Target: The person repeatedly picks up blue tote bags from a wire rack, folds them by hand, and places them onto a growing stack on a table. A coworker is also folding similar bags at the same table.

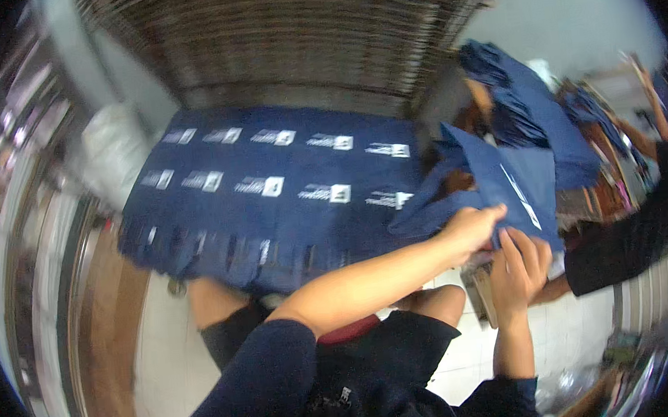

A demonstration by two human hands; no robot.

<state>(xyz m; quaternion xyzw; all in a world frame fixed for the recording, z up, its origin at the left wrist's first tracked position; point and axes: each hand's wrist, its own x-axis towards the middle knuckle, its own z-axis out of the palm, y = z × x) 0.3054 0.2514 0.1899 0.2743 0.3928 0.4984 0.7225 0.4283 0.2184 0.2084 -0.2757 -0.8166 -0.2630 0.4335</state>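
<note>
Off to my right, a dark blue fabric piece (535,169) with a white print hangs between my two hands. My left hand (473,230) reaches across and pinches its lower left edge, thumb pointing right. Just beside it, my right hand (521,263) has its fingers curled on the lower edge of the same piece. In front of me lies a broad spread of blue printed fabric (283,161), with white prints in rows and its near edge hanging down. Slight motion blur hides the fingertips' exact grip.
A dark slatted rack (297,39) stands behind the spread fabric. More blue fabric (537,98) is heaped at the far right. Another person's dark sleeve (626,232) comes in from the right. A whitish plastic bundle (114,151) stands at the left, near long boards (109,344).
</note>
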